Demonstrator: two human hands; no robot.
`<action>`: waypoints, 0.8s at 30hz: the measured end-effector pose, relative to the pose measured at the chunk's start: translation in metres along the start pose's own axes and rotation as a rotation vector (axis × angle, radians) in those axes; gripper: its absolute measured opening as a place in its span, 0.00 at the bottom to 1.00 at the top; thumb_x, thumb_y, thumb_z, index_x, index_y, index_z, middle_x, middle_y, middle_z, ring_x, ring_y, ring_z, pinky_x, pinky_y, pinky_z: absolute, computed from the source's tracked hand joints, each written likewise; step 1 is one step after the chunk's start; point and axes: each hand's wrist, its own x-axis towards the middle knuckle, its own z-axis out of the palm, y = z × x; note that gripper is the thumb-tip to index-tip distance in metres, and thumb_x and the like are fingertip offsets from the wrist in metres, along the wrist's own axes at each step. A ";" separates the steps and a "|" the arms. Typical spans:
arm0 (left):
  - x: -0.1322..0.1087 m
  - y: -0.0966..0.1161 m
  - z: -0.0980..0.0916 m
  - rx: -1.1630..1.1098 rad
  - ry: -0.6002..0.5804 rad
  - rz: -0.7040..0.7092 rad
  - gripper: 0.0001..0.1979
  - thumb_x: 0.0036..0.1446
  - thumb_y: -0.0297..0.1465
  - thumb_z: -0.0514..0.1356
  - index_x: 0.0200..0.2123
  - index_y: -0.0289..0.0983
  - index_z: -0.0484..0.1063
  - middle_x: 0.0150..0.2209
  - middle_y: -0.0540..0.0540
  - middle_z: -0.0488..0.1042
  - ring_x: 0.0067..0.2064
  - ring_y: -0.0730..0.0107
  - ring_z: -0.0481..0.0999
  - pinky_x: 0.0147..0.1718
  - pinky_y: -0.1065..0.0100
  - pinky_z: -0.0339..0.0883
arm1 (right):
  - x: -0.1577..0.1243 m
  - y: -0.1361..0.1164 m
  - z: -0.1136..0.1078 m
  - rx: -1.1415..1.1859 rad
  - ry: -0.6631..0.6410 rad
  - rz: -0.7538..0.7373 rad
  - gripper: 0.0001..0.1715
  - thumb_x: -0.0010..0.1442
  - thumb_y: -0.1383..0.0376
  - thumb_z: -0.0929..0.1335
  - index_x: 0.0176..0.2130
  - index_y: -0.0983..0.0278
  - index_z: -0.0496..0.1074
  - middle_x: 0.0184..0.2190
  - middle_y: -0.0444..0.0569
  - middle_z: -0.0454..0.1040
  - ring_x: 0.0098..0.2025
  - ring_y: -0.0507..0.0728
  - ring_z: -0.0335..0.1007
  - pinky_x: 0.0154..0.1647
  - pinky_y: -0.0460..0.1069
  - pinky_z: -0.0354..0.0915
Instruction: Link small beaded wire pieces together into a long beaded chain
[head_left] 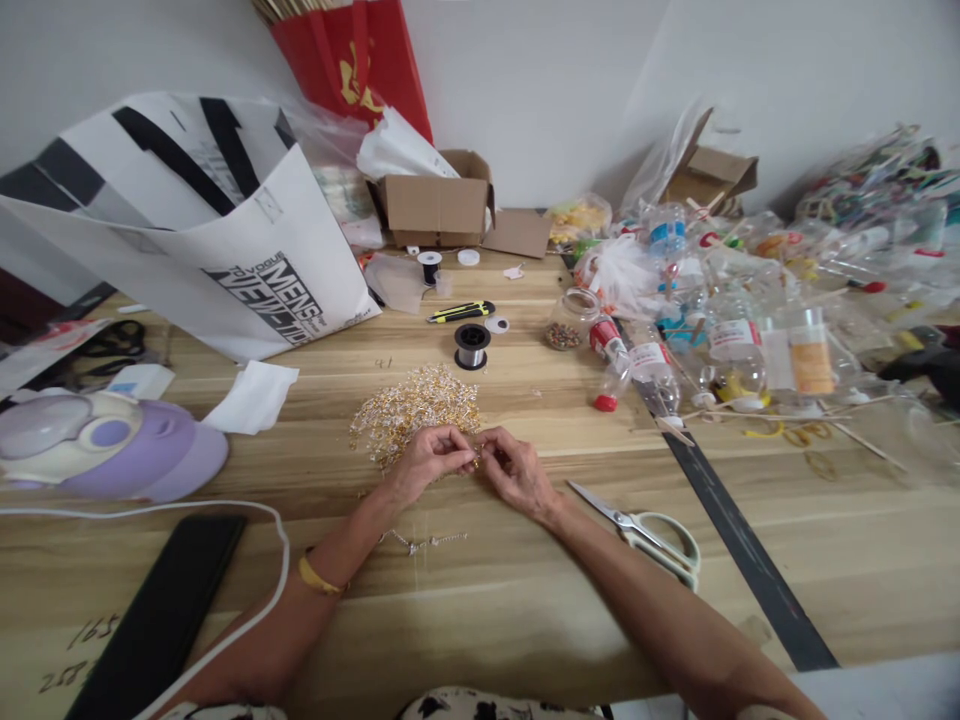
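Note:
My left hand (435, 460) is closed in a pinch at the near right edge of a pile of gold and clear beads (412, 402). Facing it, my right hand (515, 472) is also closed, thumb against fingers. Their fingertips almost meet, and a tiny glint shows between them, too small to name. On the table below the left wrist lies a thin beaded chain (439, 540). Scissors (641, 530) with pale handles rest to the right of my right forearm. Beyond the beads stands a spool of fine wire or thread (471, 347).
A yellow-black utility knife (461, 312) and a second spool (430, 267) lie farther back. Plastic bottles (735, 345) crowd the right, beside a jar of beads (568, 322). At left are a white bag (300, 260), a purple cap (150, 450), a black slab (161, 620) and a white cable (283, 560).

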 end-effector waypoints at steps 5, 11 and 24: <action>-0.001 0.002 0.001 0.011 0.006 -0.010 0.10 0.46 0.33 0.67 0.24 0.33 0.70 0.23 0.49 0.74 0.27 0.73 0.72 0.31 0.71 0.65 | 0.000 0.000 0.000 0.008 0.002 -0.007 0.08 0.62 0.68 0.62 0.42 0.65 0.68 0.23 0.41 0.67 0.21 0.47 0.56 0.22 0.42 0.55; 0.000 0.001 -0.001 0.014 0.012 -0.010 0.10 0.46 0.32 0.66 0.24 0.33 0.70 0.24 0.51 0.73 0.27 0.75 0.70 0.30 0.72 0.63 | 0.000 0.002 0.000 -0.003 -0.005 -0.004 0.08 0.62 0.68 0.62 0.42 0.65 0.68 0.23 0.41 0.66 0.22 0.47 0.56 0.23 0.43 0.54; 0.002 -0.002 -0.002 0.028 0.143 0.049 0.08 0.44 0.32 0.67 0.24 0.33 0.72 0.29 0.47 0.76 0.32 0.71 0.72 0.33 0.71 0.64 | 0.000 0.002 0.001 0.029 0.024 0.059 0.10 0.63 0.63 0.64 0.42 0.66 0.69 0.23 0.42 0.68 0.23 0.49 0.60 0.23 0.43 0.57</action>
